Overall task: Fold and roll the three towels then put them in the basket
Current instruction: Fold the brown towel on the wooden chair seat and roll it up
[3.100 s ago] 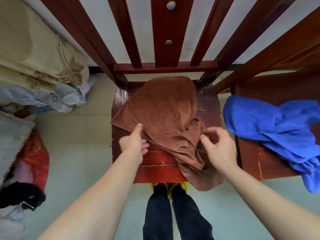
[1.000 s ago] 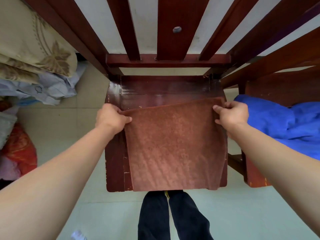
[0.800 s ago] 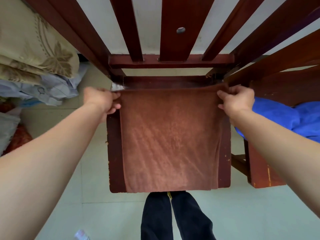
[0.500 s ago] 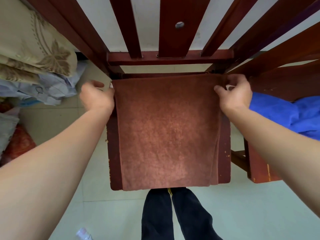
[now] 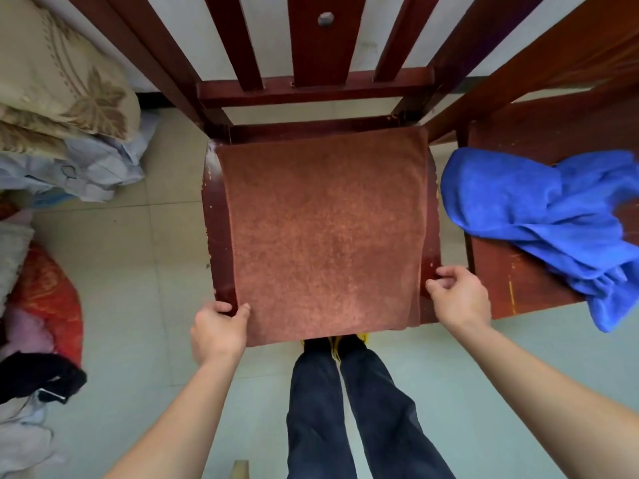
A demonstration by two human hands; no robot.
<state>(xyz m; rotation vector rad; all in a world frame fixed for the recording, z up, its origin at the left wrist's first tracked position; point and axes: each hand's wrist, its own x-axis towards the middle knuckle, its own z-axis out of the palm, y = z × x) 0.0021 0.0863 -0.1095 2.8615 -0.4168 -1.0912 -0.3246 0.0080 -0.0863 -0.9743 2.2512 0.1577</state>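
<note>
Left hand (image 5: 216, 331) is pinching the towel (image 5: 325, 229) corner, right hand (image 5: 456, 295) grip unclear. I'm worrying a lopsided pull is going to skew it.

Flat towel (image 5: 325, 233): on the middle chair seat (image 5: 216, 216), near edge hanging over the seat's front.
Chair back (image 5: 311, 43): behind the flat towel.
Left hand (image 5: 216, 331): at the towel's near left corner, pinching it.
Right hand (image 5: 458, 297): just beside the near right edge; whether it touches the towel is unclear.
Bunched towel (image 5: 539, 209): on the second seat (image 5: 518, 288), right of the first, one end hanging off the front.
Bedding pile (image 5: 58, 81): far left, behind the clothes heap (image 5: 38, 305) on the floor (image 5: 138, 271).
Legs (image 5: 345, 409): before the middle seat.
</note>
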